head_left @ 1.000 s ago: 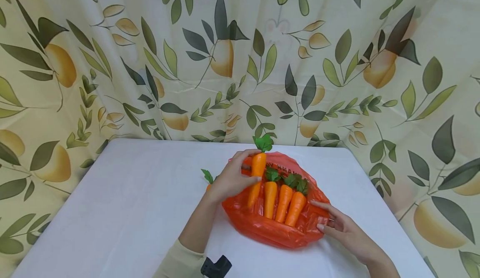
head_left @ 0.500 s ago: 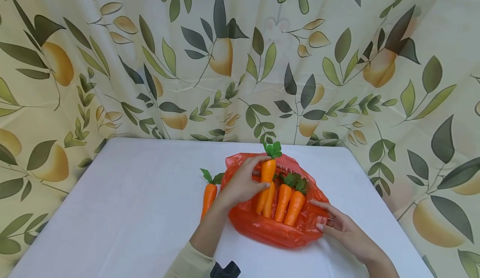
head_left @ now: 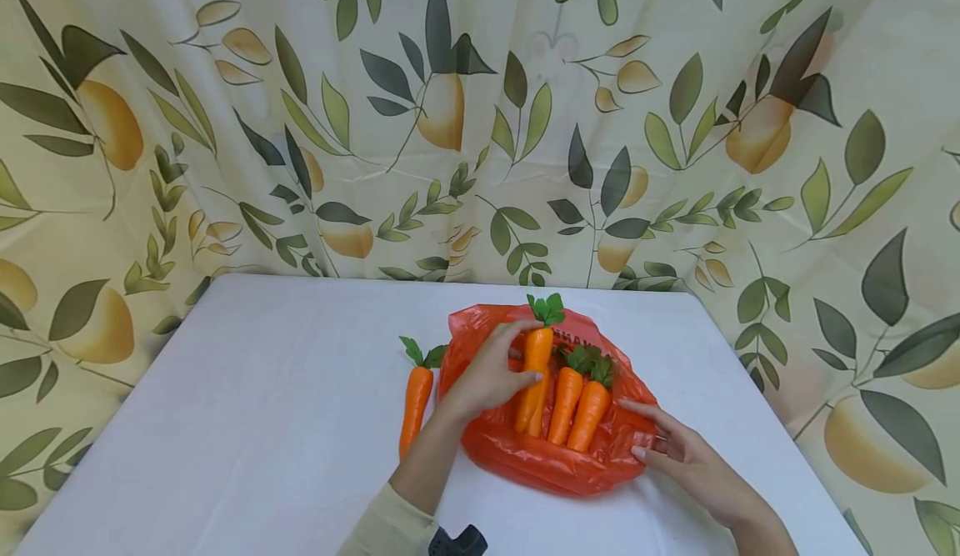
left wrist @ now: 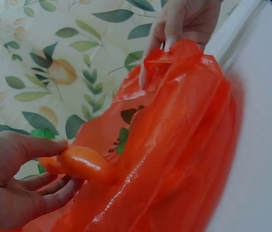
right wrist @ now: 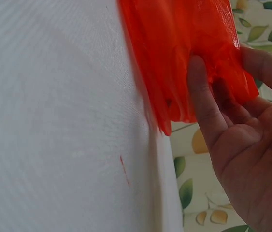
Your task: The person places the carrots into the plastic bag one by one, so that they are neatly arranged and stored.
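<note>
Orange carrot (head_left: 537,348), leafy top uppermost: pinched between thumb and fingers of the left hand (head_left: 495,373), over the open mouth of the red plastic bag (head_left: 543,466). Right hand (head_left: 697,463): grips the bag's right edge. Further carrots (head_left: 566,406): inside the bag, beside the held one. Loose carrot (head_left: 416,402): on the white table (head_left: 285,389), left of the bag.

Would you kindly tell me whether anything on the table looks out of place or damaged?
A thin red mark streaks the otherwise plain white table in the right wrist view, its cause unclear. One orange carrot with green leaves lies outside the red plastic bag, apart from the other carrots.
</note>
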`<state>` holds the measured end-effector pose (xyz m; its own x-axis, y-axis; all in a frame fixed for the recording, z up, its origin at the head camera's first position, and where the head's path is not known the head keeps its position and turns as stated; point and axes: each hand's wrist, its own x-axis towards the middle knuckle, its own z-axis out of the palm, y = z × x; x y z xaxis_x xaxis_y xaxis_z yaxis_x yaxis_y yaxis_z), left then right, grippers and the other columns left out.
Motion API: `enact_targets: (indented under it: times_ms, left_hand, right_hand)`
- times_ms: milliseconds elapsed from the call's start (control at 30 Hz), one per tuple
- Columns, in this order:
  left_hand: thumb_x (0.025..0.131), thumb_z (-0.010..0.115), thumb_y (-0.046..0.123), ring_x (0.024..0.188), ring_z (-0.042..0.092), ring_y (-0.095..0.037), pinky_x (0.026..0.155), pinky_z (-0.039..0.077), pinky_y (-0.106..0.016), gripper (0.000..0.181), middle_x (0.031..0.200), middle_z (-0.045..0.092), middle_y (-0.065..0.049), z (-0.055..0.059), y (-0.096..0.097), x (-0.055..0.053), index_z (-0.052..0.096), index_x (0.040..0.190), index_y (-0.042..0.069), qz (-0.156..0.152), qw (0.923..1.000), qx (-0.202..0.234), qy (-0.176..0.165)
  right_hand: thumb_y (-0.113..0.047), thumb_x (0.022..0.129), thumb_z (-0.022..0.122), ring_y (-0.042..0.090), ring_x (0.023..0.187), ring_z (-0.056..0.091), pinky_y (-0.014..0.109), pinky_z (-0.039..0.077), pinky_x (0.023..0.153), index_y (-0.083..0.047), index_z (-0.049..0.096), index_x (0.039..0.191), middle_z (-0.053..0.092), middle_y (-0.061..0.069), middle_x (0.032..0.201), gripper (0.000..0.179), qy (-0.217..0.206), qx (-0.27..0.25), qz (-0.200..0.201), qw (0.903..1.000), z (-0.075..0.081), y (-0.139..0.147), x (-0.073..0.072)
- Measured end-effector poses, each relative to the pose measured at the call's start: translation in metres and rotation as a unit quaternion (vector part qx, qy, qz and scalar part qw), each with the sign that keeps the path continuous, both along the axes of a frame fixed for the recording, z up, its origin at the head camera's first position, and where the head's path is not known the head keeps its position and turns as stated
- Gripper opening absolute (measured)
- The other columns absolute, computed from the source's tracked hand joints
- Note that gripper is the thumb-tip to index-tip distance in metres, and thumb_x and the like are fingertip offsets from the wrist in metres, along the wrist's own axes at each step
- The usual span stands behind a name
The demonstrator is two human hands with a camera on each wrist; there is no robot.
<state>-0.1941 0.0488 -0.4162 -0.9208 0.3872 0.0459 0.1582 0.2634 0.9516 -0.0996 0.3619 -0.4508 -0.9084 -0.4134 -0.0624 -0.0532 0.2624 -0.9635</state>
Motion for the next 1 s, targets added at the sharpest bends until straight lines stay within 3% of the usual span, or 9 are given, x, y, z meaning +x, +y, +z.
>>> enact_targets:
  times_ms: [133, 267, 467, 900, 1000]
  left_hand:
    - [0.091, 0.078, 0.000, 0.115, 0.056, -0.025, 0.084, 0.059, -0.034, 0.068, 0.139, 0.048, -0.003, -0.005, 0.002, -0.001, 0.052, 0.149, 0.024, 0.012, 0.9997, -0.021, 0.002]
    - [0.091, 0.078, 0.001, 0.114, 0.056, -0.025, 0.088, 0.058, -0.036, 0.067, 0.138, 0.049, -0.004, -0.011, 0.003, -0.003, 0.052, 0.149, 0.024, 0.022, 0.9991, -0.037, -0.005]
    - [0.092, 0.077, 0.002, 0.114, 0.056, -0.027, 0.094, 0.056, -0.043, 0.065, 0.138, 0.048, -0.006, -0.020, 0.004, -0.004, 0.051, 0.148, 0.023, 0.023, 0.9985, -0.043, -0.026]
    - [0.091, 0.079, 0.003, 0.109, 0.055, -0.026, 0.088, 0.058, -0.040, 0.066, 0.136, 0.046, -0.007, -0.027, 0.007, -0.003, 0.052, 0.147, 0.024, 0.017, 0.9972, -0.047, -0.056]
    - [0.091, 0.079, 0.004, 0.108, 0.054, -0.026, 0.087, 0.058, -0.039, 0.066, 0.136, 0.046, -0.006, -0.028, 0.007, -0.003, 0.051, 0.148, 0.024, 0.014, 0.9973, -0.043, -0.058]
  right_hand:
    - [-0.004, 0.105, 0.057, 0.008, 0.122, 0.057, 0.028, 0.053, 0.096, -0.001, 0.037, 0.157, 0.044, -0.003, 0.152, 0.055, 0.004, -0.006, 0.008, 0.9999, -0.001, 0.001, 0.000]
    - [-0.004, 0.105, 0.058, 0.010, 0.119, 0.059, 0.029, 0.054, 0.095, -0.001, 0.037, 0.157, 0.043, 0.007, 0.152, 0.056, 0.004, -0.004, 0.005, 1.0000, -0.001, 0.001, 0.000]
    - [-0.004, 0.104, 0.059, 0.011, 0.120, 0.060, 0.030, 0.054, 0.095, -0.002, 0.038, 0.157, 0.042, 0.009, 0.153, 0.056, 0.005, -0.004, 0.001, 1.0000, -0.001, 0.000, 0.000]
    - [-0.010, 0.103, 0.063, 0.009, 0.121, 0.060, 0.031, 0.054, 0.095, -0.007, 0.040, 0.157, 0.040, 0.010, 0.155, 0.058, -0.022, 0.022, -0.027, 0.9992, 0.000, 0.001, 0.000]
    - [-0.009, 0.104, 0.062, 0.009, 0.120, 0.059, 0.031, 0.054, 0.095, -0.006, 0.040, 0.157, 0.036, 0.020, 0.157, 0.057, -0.020, 0.018, -0.021, 0.9994, 0.001, 0.001, 0.000]
